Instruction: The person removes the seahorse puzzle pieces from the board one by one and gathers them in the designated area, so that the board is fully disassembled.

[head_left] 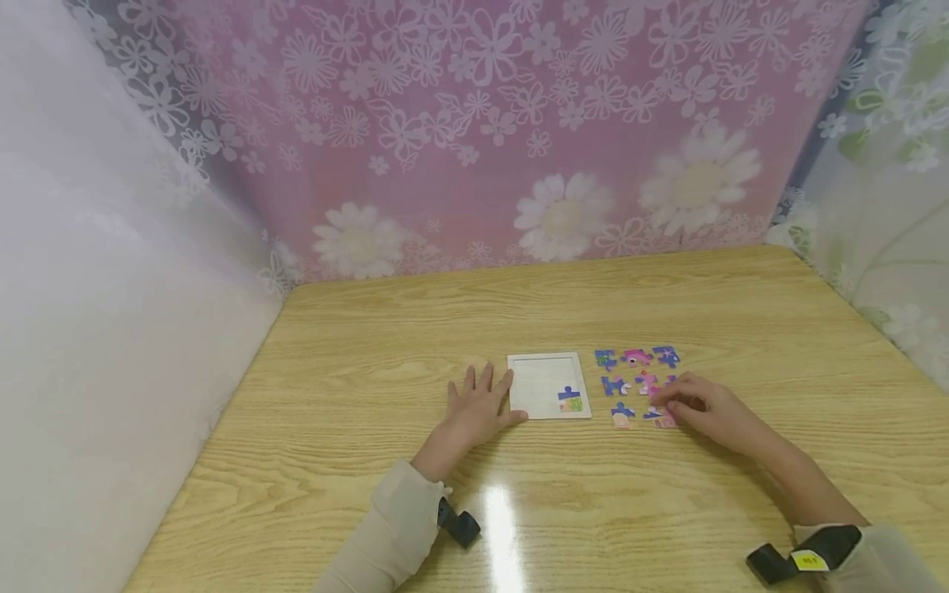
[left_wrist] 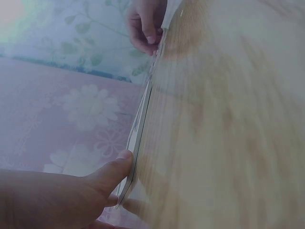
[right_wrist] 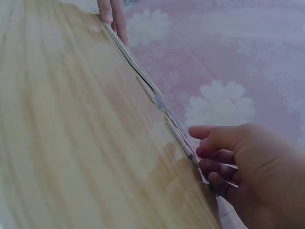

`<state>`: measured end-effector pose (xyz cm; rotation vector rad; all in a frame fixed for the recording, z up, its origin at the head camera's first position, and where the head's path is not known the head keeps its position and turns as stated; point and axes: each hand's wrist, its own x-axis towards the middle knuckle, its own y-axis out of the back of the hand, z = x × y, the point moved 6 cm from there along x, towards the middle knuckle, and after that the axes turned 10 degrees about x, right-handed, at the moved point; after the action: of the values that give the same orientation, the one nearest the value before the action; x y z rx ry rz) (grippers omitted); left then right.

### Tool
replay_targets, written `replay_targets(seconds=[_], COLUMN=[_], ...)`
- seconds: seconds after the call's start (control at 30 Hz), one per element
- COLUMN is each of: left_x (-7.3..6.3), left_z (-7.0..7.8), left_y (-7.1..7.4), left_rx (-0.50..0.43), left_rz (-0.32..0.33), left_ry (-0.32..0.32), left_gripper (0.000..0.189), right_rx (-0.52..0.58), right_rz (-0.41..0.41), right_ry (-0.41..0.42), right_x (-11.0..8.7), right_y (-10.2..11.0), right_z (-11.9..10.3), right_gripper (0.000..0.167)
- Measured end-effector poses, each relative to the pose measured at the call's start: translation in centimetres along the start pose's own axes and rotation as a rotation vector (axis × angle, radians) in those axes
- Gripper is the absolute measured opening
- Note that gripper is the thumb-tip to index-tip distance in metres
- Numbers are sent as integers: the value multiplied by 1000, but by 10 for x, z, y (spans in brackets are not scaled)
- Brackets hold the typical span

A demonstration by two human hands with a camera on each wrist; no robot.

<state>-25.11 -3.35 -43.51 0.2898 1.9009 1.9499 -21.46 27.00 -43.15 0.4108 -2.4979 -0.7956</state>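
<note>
A square white puzzle frame (head_left: 544, 356) lies on the wooden table, with one jigsaw piece (head_left: 570, 402) in its lower right corner. My left hand (head_left: 477, 409) rests beside it with fingers spread, thumb and fingertips at its left edge. In the left wrist view, the thumb (left_wrist: 116, 167) presses on the frame's rim. Right of the frame, several blue and pink jigsaw pieces (head_left: 636, 358) lie in loose rows. My right hand (head_left: 715, 412) is over the right side of these rows, fingers loosely bent, partly covering pieces. No piece shows between its fingers in the right wrist view.
The wood-grain table (head_left: 385, 329) reaches back to a pink flowered curtain (head_left: 460, 148). A pale wall or sheet (head_left: 133, 288) borders the left side, and a leafy curtain (head_left: 897, 206) the right. Both wrists wear black camera mounts (head_left: 460, 527).
</note>
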Motion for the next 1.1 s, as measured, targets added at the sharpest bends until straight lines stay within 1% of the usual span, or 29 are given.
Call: replay_targets(seconds=[0.17,0.23,0.37,0.4,0.53,0.8,1.1], left_x=[0,0,1,1,2,0,0], left_z=[0,0,0,0,-1,-2,0], left_y=[0,0,-2,-2,-3,-2,-1], left_rx=[8,11,18,20,20,9,18], left_rz=[-5,-5,-1,1,7,2,6], left_ry=[6,7,6,6,6,6,9], left_gripper=[74,74,74,74,74,74,74], right_rx=[-4,5,49,77,118,90,56], right_rz=[30,41,46,40,14,-14,-84], right_ry=[7,-2,-17,-20,-29,-32,42], right_x=[2,3,8,9,16,33,60], right_y=[3,4,4,4,2,-6,-24], right_z=[-3,-4,-8,-10,-18,-38,-54], right_gripper=[20,20,17,17,16,16,14])
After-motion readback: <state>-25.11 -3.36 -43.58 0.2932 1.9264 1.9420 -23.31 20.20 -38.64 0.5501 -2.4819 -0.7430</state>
